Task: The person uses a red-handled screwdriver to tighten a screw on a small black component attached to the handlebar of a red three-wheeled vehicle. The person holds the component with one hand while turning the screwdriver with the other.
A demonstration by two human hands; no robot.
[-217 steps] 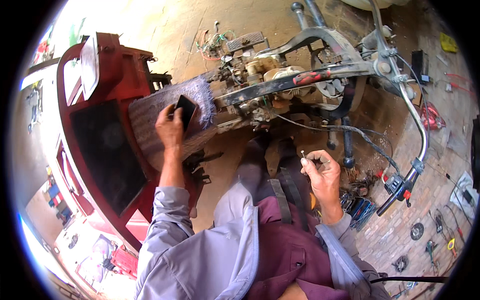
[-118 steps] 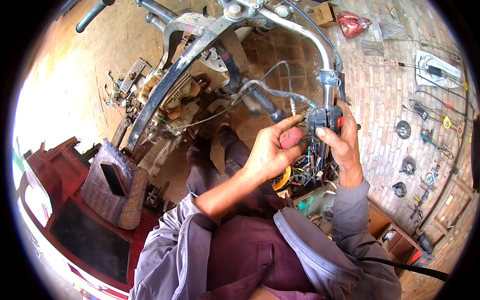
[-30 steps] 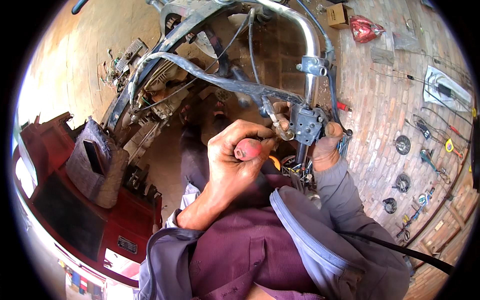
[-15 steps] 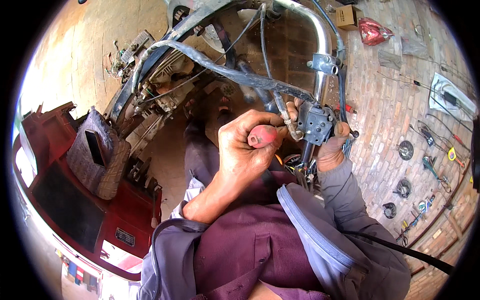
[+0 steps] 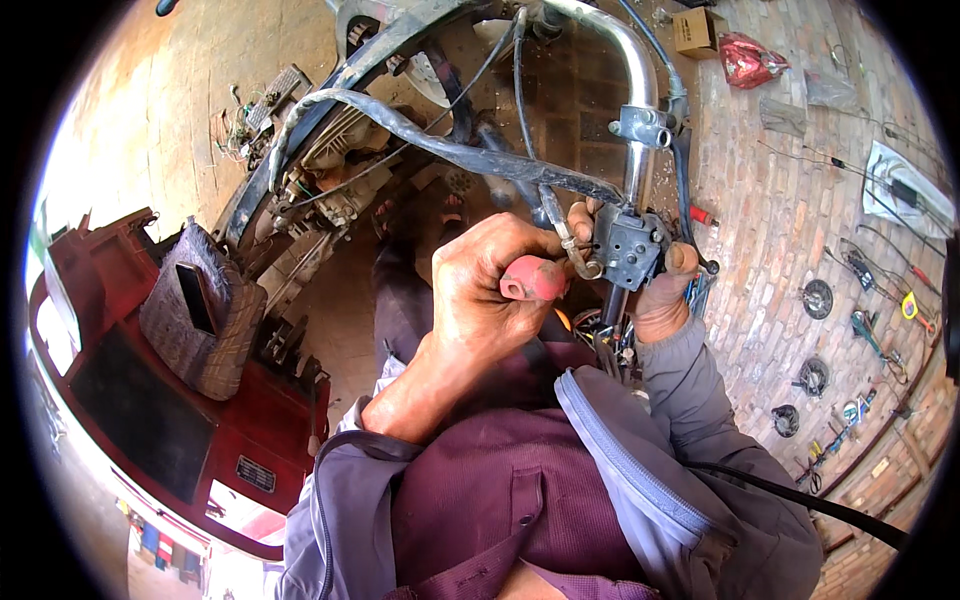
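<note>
My left hand [image 5: 480, 285] is closed round the red handle of a screwdriver [image 5: 535, 279], whose handle end faces up. The fist sits right beside a dark box-shaped handlebar switch housing [image 5: 632, 250] with several small holes in its face. Where the screwdriver's tip rests I cannot make out. My right hand [image 5: 667, 300] grips the housing from the right, thumb along its side and fingers partly hidden behind it. The housing is on the lower end of a chrome handlebar [image 5: 640, 75]. A cable with a metal elbow end [image 5: 578, 255] meets the housing's left side.
A tape-wrapped wiring harness [image 5: 440, 148] arches from the motorcycle frame [image 5: 385, 45] to the housing. At left stands a red body panel [image 5: 250, 435] bearing a cloth and a phone [image 5: 196, 298]. Tools and cables lie on the brick floor [image 5: 740, 270] at right.
My left hand and the screwdriver handle have tilted slightly, the handle end shifting a little right and down. My right hand keeps its grip on the housing.
</note>
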